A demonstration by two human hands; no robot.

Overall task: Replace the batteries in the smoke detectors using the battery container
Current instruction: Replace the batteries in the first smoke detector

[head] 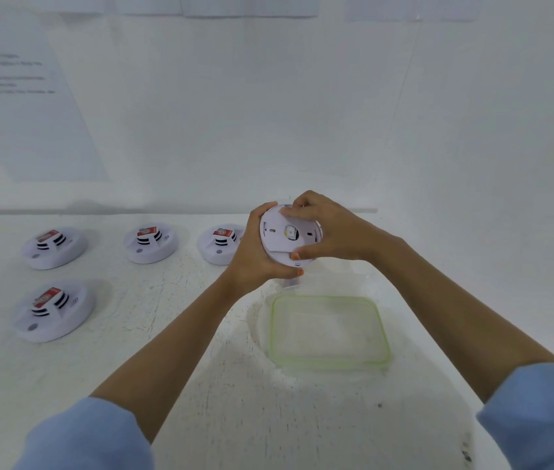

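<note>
**Head view.** Both hands hold 1 smoke detector (284, 237) raised above the white table (201, 385), its flat back turned toward the camera. The left hand (256, 256) grips the detector's left and lower rim, with the fingers curled behind it and the thumb at the bottom edge. The right hand (331, 232) grips the right side, with fingertips on the upper back and the thumb on the lower rim. Below the hands, nearer the person, the clear battery container (383, 334) with a green rim rests on the table. To the left, 4 further detectors lie on the table: a back row (151, 245) of 3, the rightmost partly hidden behind the left hand, and a single front detector (55, 317). A red-labelled block (48, 236) sits on top of each. A printed sheet (24, 123) hangs on the wall. Light blue sleeves (85, 435) cover the upper forearms.
</note>
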